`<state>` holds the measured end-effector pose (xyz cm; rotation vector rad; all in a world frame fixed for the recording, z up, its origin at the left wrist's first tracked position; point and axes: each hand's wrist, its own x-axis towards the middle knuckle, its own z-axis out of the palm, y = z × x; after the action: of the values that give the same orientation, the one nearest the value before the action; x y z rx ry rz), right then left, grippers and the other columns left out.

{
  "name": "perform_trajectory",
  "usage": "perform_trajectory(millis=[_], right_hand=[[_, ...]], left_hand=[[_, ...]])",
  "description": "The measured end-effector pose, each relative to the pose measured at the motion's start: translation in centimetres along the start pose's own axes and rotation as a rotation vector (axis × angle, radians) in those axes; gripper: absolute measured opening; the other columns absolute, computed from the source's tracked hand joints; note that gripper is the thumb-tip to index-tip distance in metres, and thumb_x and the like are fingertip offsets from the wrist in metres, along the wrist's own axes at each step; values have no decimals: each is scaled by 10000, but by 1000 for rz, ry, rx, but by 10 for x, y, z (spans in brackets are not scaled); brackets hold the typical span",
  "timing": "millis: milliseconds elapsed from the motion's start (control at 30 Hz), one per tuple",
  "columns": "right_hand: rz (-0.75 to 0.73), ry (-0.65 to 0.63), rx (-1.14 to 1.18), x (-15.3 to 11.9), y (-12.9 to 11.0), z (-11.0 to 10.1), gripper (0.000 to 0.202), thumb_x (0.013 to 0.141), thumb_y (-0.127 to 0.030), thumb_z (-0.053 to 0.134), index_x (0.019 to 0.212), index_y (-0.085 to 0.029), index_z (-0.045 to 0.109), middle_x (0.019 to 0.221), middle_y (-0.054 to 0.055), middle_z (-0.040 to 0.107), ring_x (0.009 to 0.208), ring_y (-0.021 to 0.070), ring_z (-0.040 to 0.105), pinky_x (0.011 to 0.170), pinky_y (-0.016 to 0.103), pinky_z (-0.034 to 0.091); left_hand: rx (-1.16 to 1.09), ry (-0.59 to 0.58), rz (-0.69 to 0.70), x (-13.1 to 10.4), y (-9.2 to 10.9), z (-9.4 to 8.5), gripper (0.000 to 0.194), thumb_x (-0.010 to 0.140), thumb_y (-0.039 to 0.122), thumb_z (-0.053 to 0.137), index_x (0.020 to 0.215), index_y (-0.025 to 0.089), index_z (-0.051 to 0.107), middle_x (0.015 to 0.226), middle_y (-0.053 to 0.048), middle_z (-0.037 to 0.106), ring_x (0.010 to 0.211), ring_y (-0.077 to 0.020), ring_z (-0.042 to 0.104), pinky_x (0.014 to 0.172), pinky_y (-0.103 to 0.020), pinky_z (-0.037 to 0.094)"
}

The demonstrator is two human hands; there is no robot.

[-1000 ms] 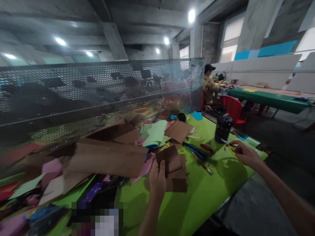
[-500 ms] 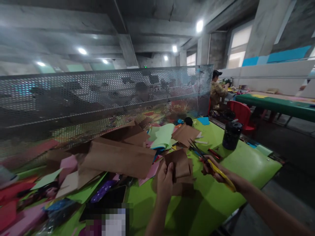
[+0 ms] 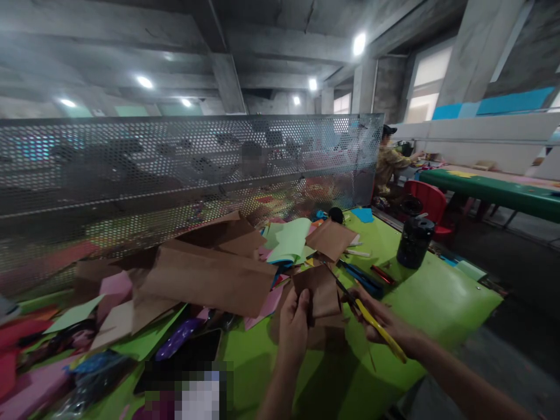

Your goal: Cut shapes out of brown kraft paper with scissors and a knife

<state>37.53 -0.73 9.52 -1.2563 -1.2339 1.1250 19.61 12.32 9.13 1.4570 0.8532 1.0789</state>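
Note:
My left hand [image 3: 295, 318] pinches a folded piece of brown paper [image 3: 322, 289], with the thumb lying on top of it. My right hand [image 3: 377, 315] is closed round the yellow handles of a pair of scissors [image 3: 365, 314]. The dark blades lie along the right edge of the brown paper, pointing up and to the left. A thin sliver of paper [image 3: 372, 357] hangs below the scissors. Beneath the held paper, more brown paper [image 3: 326, 337] rests on the green table. A blue-handled tool [image 3: 363, 279] and a red pen-like object [image 3: 382, 275] lie just beyond my right hand.
Large brown sheets [image 3: 210, 280], light green paper [image 3: 291, 240] and a purple packet [image 3: 179, 338] cover the left of the green table [image 3: 446, 309]. A black canister [image 3: 415, 242] stands at right. Behind rises a perforated metal panel [image 3: 175, 169]. A person [image 3: 389, 160] sits beyond.
The scissors have moved left and down onto the brown paper's right edge, their blades closer together. A sliver of paper now hangs below them. My left hand has hardly moved.

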Motion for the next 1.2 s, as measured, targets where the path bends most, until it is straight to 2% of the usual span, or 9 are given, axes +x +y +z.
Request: perform_trajectory(millis=[133,267,467,600,733,900,1033,1100,1200], right_hand=[[11,37,-18,1,4,-1,764,659,-524,755,1354,-283,548,1087,59,557,973,250,515,916,384,447],[-40,80,-25,3,4,3,591,676,-440,727,1241,-305,624,951,37,561,871,228,508,793,339,463],[-22,116,3,3,3,6,403,712,-470,748,1067,-296,671,876,30,541,789,202,495,680,290,463],[-12,128,17,2,1,4,398,723,-505,761,1029,-263,678,887,36,541,789,189,495,677,271,471],[-9,101,-3,2,-3,2,407,755,-497,752,1059,-242,662,860,18,519,746,161,480,654,248,459],[-25,70,-14,1,-6,-1,385,788,-457,734,1078,-221,640,796,-9,451,675,131,409,597,228,402],[-10,77,-16,1,-5,-4,324,807,-433,715,1040,-225,629,806,-17,430,668,119,380,590,217,369],[2,73,-25,1,-3,-7,333,808,-443,712,1045,-228,619,801,-22,422,660,117,368,583,219,353],[-13,39,-98,2,-1,-15,407,805,-503,708,1085,-227,601,765,-33,402,646,121,349,572,231,328]], left_hand=[[-33,-69,-1,1,4,0,507,848,590,589,1108,171,705,964,-65,733,943,-233,652,811,-281,505],[-82,-91,8,3,-1,2,492,854,577,600,1103,165,698,1016,-77,735,980,-249,658,836,-302,507],[-51,-80,24,3,-1,1,468,867,560,592,1105,171,697,1045,-75,732,1024,-259,648,897,-318,490],[-18,-91,12,1,3,0,489,871,561,580,1140,167,691,1026,-78,729,1014,-261,645,873,-313,498],[-30,-107,-18,3,-1,-1,512,877,579,567,1161,170,687,1025,-68,727,961,-244,648,818,-293,505],[-38,-145,45,4,-2,-1,462,903,525,551,1177,182,693,1088,-77,722,1055,-260,631,893,-305,491],[7,-135,48,3,4,-2,435,904,512,542,1126,182,718,964,-69,728,1095,-285,609,884,-325,495],[5,-146,43,4,5,-3,437,905,509,537,1128,179,715,950,-67,725,1114,-286,602,889,-324,495],[-18,-200,50,6,3,-5,428,912,489,536,1165,184,697,1040,-69,727,1116,-270,608,908,-315,488]])
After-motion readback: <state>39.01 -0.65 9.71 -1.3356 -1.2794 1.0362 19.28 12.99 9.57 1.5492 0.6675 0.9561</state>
